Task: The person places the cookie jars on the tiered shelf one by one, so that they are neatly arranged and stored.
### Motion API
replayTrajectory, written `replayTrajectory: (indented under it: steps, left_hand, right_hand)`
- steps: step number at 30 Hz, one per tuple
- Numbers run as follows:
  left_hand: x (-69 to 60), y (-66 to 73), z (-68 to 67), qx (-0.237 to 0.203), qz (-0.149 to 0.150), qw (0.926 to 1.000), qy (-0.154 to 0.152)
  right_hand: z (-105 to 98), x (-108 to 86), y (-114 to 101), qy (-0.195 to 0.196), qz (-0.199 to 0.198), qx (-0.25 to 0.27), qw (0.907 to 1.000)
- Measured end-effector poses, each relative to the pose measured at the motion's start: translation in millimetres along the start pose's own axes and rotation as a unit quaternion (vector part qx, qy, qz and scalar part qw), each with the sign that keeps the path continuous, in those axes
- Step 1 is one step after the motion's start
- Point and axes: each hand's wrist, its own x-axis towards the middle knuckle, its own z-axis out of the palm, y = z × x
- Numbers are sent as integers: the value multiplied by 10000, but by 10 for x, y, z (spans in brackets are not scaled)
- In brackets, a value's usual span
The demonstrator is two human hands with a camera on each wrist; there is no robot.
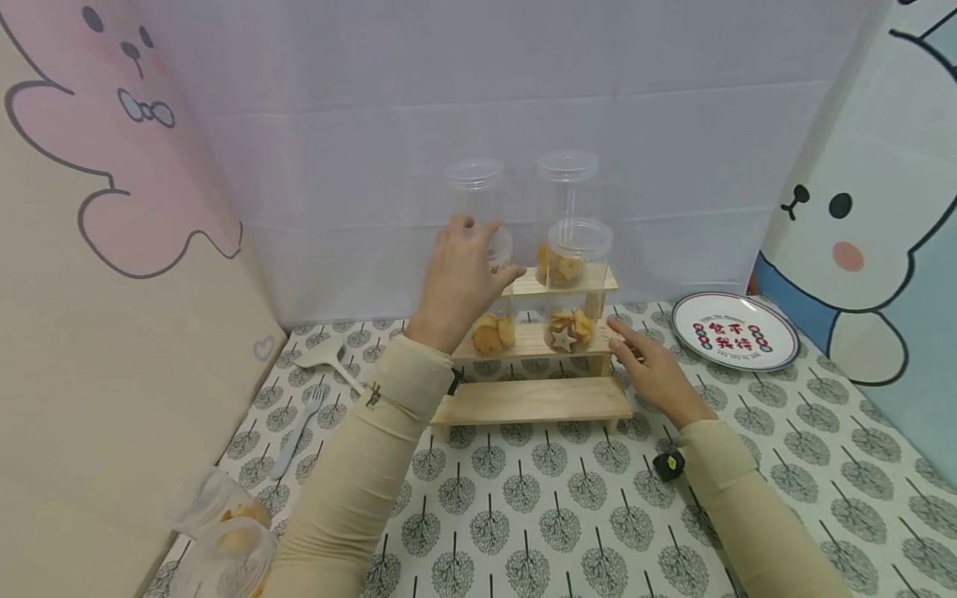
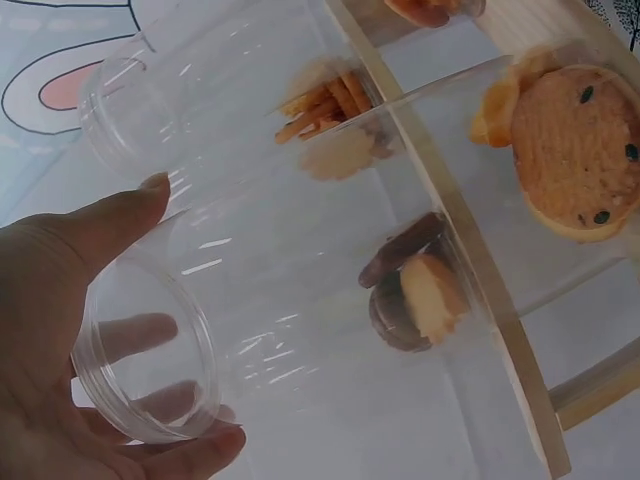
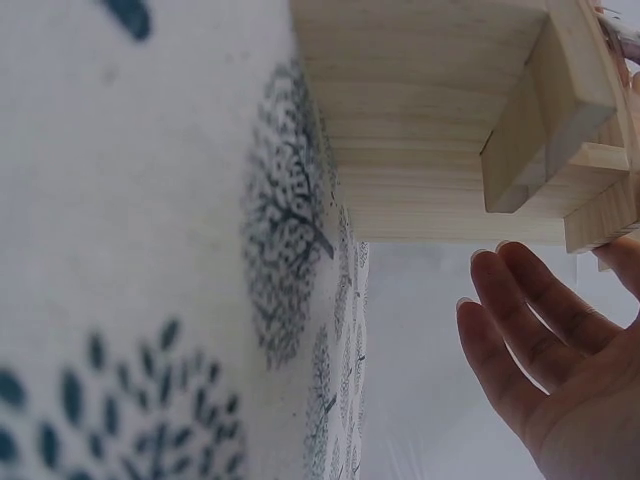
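Note:
My left hand reaches around the lid of the front-left clear jar on the middle shelf, fingers and thumb spread. In the left wrist view, some fingers show through the clear lid, while the thumb tip stands apart from it. A round, dotted cookie lies in that jar. My right hand is beside the right end of the wooden tiered stand, holding nothing. The right wrist view shows its fingers extended, one apparently against the stand's end; the contact is partly cut off.
A front-right jar and two taller rear jars hold cookies or snacks. A plate lies at right. At left are a white spatula, a grey fork and two tubs near the table's edge.

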Motion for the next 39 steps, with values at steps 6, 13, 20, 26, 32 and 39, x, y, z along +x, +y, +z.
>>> replayTrajectory:
  steps: [6, 13, 20, 26, 32, 39]
  left_hand:
    - [-43, -37, 78, -237, 54, 9988, 415]
    - [-57, -66, 106, -224, 37, 9983, 545]
    - [-68, -82, 99, -142, -3, 9987, 483]
    - [-60, -97, 115, -56, 25, 9988, 488]
    - [-92, -143, 85, 324, 63, 9985, 445]
    - [-285, -111, -150, 477, 215, 9976, 459]
  right_hand:
    - [4, -9, -9, -37, 0, 34, 10000]
    - [22, 15, -8, -2, -38, 74, 10000]
    - [40, 31, -14, 8, -92, -4, 10000]
    - [36, 39, -16, -34, -60, -41, 10000]
    - [87, 72, -21, -118, -94, -15, 9999]
    - [99, 108, -20, -143, -138, 18, 9998]
